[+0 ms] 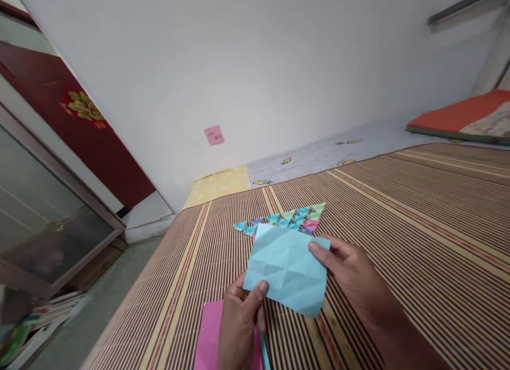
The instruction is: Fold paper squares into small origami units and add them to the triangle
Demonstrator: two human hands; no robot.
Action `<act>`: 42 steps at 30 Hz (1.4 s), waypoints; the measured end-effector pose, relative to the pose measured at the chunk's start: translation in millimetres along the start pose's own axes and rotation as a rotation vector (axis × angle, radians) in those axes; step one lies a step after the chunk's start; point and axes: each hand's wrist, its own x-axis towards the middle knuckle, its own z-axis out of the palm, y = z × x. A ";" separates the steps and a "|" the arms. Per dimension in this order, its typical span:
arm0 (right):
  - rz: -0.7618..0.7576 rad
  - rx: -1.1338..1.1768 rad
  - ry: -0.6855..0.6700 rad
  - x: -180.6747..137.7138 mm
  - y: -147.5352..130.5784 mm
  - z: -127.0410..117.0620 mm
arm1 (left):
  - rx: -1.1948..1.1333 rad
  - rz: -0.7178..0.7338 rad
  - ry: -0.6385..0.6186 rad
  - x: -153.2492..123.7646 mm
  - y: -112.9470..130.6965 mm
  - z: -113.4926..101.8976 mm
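A creased light-blue paper square (287,269) is held up over a striped bamboo mat (418,226). My left hand (239,322) pinches its lower left corner with the thumb on top. My right hand (350,277) grips its right edge, thumb pressed on the upper right corner. Just behind the sheet lies a flat triangular piece built of several small folded paper units in blue, green, pink and purple (290,218). A pink paper sheet (211,338) lies on the mat under my left hand, with a blue edge showing beside it.
A white wall with a pink sticky note (214,135) rises behind the mat. A patterned bedsheet (319,154) and an orange cushion (462,115) lie at the back right. To the left are a red door (59,109), a glass panel (40,216) and books on the floor (35,322).
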 end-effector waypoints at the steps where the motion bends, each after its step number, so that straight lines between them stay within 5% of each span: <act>1: -0.015 -0.028 0.010 0.4 -0.6 -2.2 | -0.022 0.007 0.005 -0.5 0.9 0.3; 12: -0.036 -0.075 0.062 1.4 -5.6 -13.7 | -0.164 0.045 0.132 0.0 8.3 7.3; 23: -0.071 -0.166 -0.032 2.7 1.5 -19.8 | -0.157 0.009 0.197 -1.6 7.5 7.9; 35: -0.022 -0.164 -0.048 2.3 0.8 -24.8 | -0.633 -0.015 0.245 0.5 16.5 8.3; 39: 0.024 -0.053 -0.062 3.2 1.0 -19.7 | -0.544 0.096 0.157 -3.5 15.3 14.5; 42: 0.064 -0.014 -0.089 1.7 0.9 -13.1 | -0.307 0.106 0.202 -4.4 11.4 24.9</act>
